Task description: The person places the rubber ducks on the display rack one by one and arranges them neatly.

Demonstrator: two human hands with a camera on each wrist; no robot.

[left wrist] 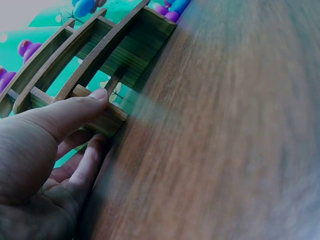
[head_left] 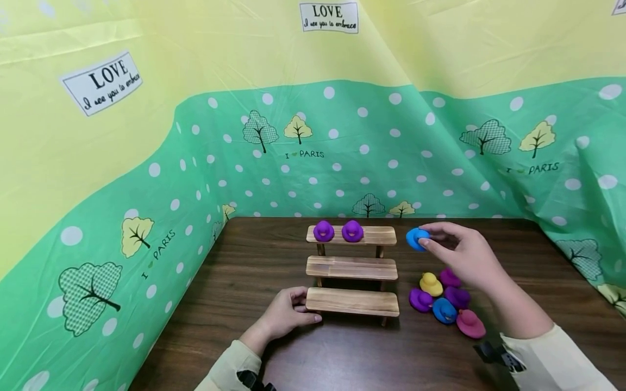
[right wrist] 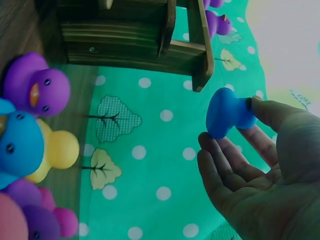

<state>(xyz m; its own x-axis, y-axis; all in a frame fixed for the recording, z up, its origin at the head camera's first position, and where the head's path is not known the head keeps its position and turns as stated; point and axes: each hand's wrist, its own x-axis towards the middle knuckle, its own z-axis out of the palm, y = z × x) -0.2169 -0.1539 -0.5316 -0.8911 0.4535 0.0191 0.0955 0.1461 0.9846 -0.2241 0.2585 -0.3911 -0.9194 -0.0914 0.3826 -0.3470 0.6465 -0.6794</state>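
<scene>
My right hand [head_left: 467,252] pinches a blue rubber duck [head_left: 417,239] between thumb and fingers, raised to the right of the top step of a three-tier wooden stand [head_left: 352,301]. In the right wrist view the blue duck [right wrist: 225,114] is off the table, with the thumb on one side and fingertips under it. My left hand [head_left: 288,315] grips the left end of the stand's lowest tier; in the left wrist view the thumb [left wrist: 95,97] lies over its side support. Two purple rubber ducks [head_left: 324,232] sit side by side on the top tier, toward its left.
A cluster of several rubber ducks lies right of the stand: a yellow duck [head_left: 431,284], a blue duck [head_left: 444,310], a pink duck [head_left: 470,324] and purple ducks [head_left: 420,300]. The dark wooden table [head_left: 244,260] meets a green and yellow printed cloth [head_left: 342,163] behind.
</scene>
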